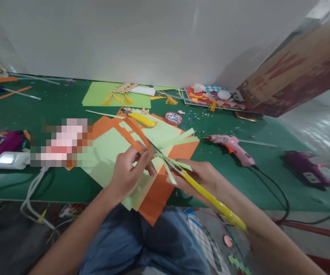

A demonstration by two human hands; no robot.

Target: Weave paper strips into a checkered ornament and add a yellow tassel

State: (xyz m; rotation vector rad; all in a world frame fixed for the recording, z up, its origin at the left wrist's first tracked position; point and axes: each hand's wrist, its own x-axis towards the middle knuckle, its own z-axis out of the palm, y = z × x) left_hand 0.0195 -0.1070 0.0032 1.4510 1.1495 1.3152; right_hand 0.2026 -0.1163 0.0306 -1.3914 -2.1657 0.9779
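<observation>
My left hand (129,168) pinches a bundle of orange paper strips (136,131) and pale green paper strips (179,140), which fan out past the fingertips. In my right hand (200,175) is a pair of scissors (210,196) with yellow handles. Its blades lie among the strips close to my left fingers; whether they are parted I cannot tell. Beneath both hands, pale green sheets (104,152) overlap orange sheets (156,202) on the green table. A yellow utility knife (143,119) rests at the far edge of these sheets.
To the right lies a pink glue gun (232,147), its cord running off the table's front edge. Purple power strips (314,168) sit at both sides. A small dish of beads (173,118) stands behind the sheets. A paper bag (299,72) leans at the back right.
</observation>
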